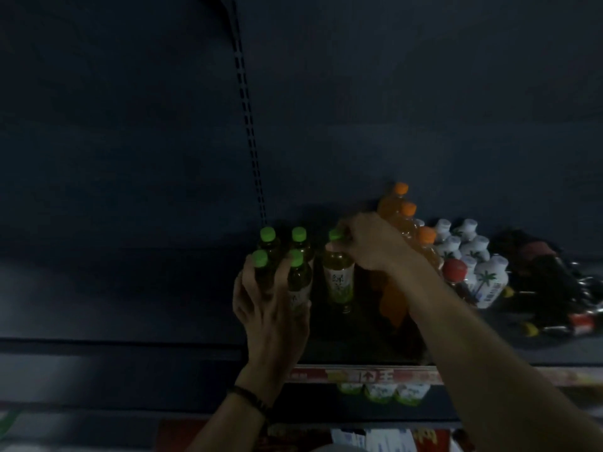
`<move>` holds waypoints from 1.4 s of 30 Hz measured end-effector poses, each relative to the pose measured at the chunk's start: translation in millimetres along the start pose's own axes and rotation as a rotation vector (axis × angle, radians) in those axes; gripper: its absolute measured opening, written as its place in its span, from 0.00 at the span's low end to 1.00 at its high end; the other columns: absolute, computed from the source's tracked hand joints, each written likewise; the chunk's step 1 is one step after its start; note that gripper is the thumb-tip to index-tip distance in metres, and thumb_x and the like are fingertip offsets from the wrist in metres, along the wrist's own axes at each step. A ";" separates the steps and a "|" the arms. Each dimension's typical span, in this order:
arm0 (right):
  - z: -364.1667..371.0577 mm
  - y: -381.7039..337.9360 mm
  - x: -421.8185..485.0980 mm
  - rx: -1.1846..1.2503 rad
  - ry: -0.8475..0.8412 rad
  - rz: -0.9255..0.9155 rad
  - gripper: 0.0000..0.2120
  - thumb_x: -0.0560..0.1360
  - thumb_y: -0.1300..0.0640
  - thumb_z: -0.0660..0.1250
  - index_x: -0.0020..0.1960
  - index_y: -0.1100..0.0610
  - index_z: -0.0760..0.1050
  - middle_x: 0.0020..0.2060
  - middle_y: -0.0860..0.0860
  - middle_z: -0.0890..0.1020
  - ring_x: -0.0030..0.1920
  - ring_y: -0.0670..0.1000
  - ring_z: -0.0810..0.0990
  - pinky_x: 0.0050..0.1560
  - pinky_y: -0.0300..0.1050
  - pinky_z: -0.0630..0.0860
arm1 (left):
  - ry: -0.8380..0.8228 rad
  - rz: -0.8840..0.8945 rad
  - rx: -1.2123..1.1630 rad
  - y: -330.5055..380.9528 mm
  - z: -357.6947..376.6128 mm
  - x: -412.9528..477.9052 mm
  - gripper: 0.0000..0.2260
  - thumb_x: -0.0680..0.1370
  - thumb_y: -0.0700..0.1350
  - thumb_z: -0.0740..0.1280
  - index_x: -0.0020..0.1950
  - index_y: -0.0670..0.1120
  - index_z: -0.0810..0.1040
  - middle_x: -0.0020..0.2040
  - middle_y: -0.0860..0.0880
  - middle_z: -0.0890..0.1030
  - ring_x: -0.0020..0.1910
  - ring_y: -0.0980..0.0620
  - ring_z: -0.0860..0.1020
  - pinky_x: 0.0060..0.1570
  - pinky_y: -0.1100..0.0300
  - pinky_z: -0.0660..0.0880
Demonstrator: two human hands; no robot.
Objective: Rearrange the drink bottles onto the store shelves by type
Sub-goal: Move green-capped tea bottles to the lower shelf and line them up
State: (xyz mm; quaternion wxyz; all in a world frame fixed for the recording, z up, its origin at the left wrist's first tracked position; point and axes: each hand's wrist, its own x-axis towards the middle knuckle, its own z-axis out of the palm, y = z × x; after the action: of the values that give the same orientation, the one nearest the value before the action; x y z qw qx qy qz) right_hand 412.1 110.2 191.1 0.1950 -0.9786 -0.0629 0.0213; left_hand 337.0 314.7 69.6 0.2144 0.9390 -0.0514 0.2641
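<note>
In the lower centre of the frame the right grip [368,246] is pinching the green tea bottle [337,278] at its neck, fingers clamped just under the green cap. The bottle is hanging upright over the dark shelf [342,347], and in this dim light I cannot tell whether its base is touching down. Just to its left in the picture, four green-capped bottles [298,234] are standing in a tight square. The left grip [270,308] is curling round the front pair [298,285], fingers clamped on both. The step in hand looks like adding this bottle to its own kind, so the job is closing the gap beside the square without knocking anything. A neck hold is letting the bottle swing, so lowering it straight down and sliding it left along the shelf is looking safer than dropping it in at an angle. The left grip is doing useful work as a brace; it should be steadying the front pair while the newcomer is nudging against them. To the right in the picture the orange bottles [401,223] are standing near the right wrist — the forearm is passing in front of them, so drawing back calls for lifting clear first. Further right the white bottles [466,249] and a red-capped bottle [455,269] are crowding together, well apart from the green ones.
</note>
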 end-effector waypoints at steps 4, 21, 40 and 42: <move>21.3 9.7 14.1 0.052 0.003 0.048 0.14 0.81 0.44 0.70 0.62 0.52 0.80 0.54 0.51 0.83 0.55 0.52 0.84 0.57 0.56 0.83 | -0.125 -0.062 0.018 5.4 4.1 -6.6 0.44 0.71 0.56 0.77 0.83 0.63 0.60 0.85 0.39 0.43 0.82 0.32 0.53 0.72 0.30 0.64; 38.0 10.7 26.0 0.189 0.030 0.109 0.21 0.81 0.47 0.72 0.70 0.53 0.76 0.60 0.52 0.82 0.58 0.51 0.82 0.55 0.47 0.81 | -0.138 -0.092 -0.005 11.3 0.7 -8.8 0.46 0.70 0.56 0.77 0.83 0.61 0.57 0.85 0.39 0.40 0.82 0.32 0.53 0.71 0.31 0.65; 130.0 120.1 -276.3 0.175 0.105 0.476 0.02 0.79 0.60 0.71 0.49 0.54 0.83 0.38 0.42 0.81 0.36 0.43 0.77 0.36 0.34 0.70 | -0.853 0.400 -0.309 98.7 34.4 -150.1 0.10 0.83 0.58 0.61 0.62 0.58 0.74 0.60 0.56 0.77 0.61 0.50 0.77 0.62 0.51 0.73; 131.1 152.0 -299.0 0.163 0.056 0.540 0.03 0.80 0.59 0.70 0.49 0.54 0.82 0.39 0.42 0.79 0.38 0.45 0.77 0.35 0.32 0.70 | -0.889 0.426 -0.304 124.7 48.3 -162.0 0.10 0.83 0.57 0.62 0.62 0.57 0.75 0.59 0.55 0.78 0.59 0.52 0.77 0.60 0.54 0.73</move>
State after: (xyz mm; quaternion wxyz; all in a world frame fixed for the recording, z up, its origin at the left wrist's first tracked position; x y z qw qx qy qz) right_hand 124.5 -18.7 16.8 0.2622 -0.9412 0.2073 0.0503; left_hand 195.2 178.7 -4.6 0.2472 0.8875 -0.3655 -0.1330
